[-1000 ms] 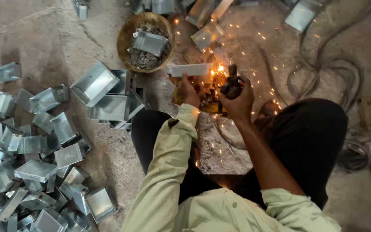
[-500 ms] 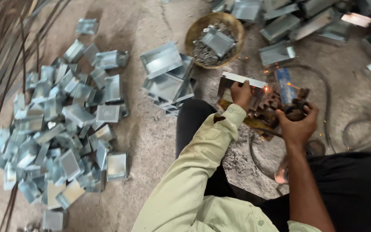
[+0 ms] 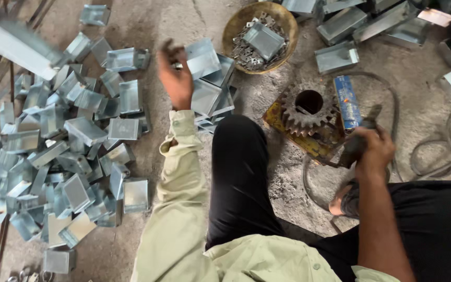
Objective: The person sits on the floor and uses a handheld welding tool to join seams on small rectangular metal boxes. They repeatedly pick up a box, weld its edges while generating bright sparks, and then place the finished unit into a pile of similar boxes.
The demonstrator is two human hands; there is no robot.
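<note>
Welding holder (image 3: 352, 149) gripped, left hand (image 3: 175, 78) raised

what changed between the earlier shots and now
The left hand let go of the metal piece it held on the rusty gear and swung out left, over the pile of metal boxes. The sparks have stopped. The right hand still grips the dark tool beside the gear.
</note>
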